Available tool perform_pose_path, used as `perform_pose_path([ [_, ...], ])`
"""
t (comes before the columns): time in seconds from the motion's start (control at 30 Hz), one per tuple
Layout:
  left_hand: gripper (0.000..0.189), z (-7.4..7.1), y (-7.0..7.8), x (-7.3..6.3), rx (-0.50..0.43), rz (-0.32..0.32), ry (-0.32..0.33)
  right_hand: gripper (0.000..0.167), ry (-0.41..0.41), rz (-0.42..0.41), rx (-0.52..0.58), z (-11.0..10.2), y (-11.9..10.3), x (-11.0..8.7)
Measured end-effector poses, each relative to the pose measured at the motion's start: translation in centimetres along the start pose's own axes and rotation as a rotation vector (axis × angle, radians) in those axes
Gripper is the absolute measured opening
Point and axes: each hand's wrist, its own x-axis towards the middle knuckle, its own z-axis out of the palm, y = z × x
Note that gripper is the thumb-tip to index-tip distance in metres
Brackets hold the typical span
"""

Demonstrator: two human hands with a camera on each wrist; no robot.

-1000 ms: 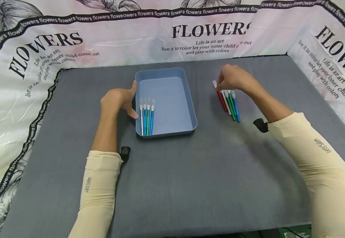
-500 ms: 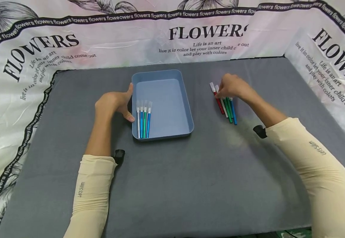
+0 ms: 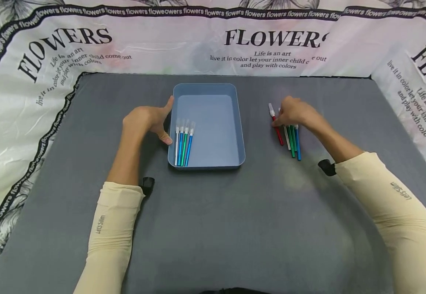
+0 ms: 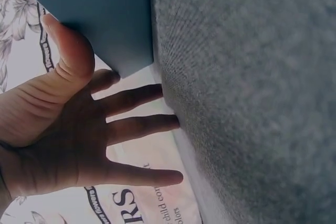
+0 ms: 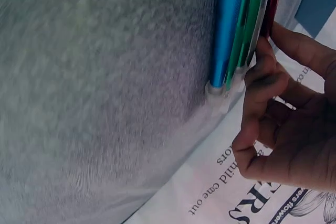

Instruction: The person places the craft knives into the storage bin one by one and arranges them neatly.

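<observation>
My left hand (image 3: 147,121) rests against the left side of the blue-grey tray (image 3: 216,157), thumb at the wall. In the left wrist view its fingers (image 4: 139,127) are spread and straight. Inside the tray, several felt-tip pens (image 3: 183,147) with clear caps lie side by side in the near left corner. To the right of the tray, my right hand (image 3: 296,112) pinches a red felt-tip pen (image 3: 279,135) between thumb and forefinger. Beside it lie green felt-tip pens (image 5: 251,19), a blue felt-tip pen (image 5: 227,30) and a silvery one, their caps partly hidden by the hand.
A grey cloth (image 3: 227,228) covers the table under everything. White sheeting printed with flowers and lettering (image 3: 271,38) stands along the back and both sides. Each forearm wears a cream sleeve (image 3: 114,228) with a black wrist camera (image 3: 327,167) at its cuff.
My right hand has moved slightly nearer along the pens, and the red felt-tip pen now stands a little apart from the others. The left hand stays at the tray. The head view has shifted.
</observation>
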Motion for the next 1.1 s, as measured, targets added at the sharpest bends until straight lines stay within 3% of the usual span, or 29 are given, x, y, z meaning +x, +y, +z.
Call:
perform_pose_path([
  [0.17,0.139,-1.0,0.2,0.2,0.022,-0.013,0.001,0.038,0.026,0.019,0.03,0.0,0.0,0.1],
  [0.43,0.136,-0.3,0.4,0.6,0.006,-0.005,0.005,0.037,0.051,0.007,0.096,-0.6,-0.7,-1.2],
  [0.63,0.139,0.2,0.5,0.6,-0.031,-0.045,0.007,0.035,0.058,-0.021,0.107,-1.4,-2.3,-2.2],
  [0.87,0.14,0.1,0.2,0.2,-0.005,-0.033,0.013,0.038,0.062,0.003,0.14,-1.5,-3.3,-3.4],
  [1.1,0.138,-0.1,0.6,0.2,0.023,-0.038,0.01,0.036,0.098,-0.034,0.159,-0.9,-4.1,-4.5],
])
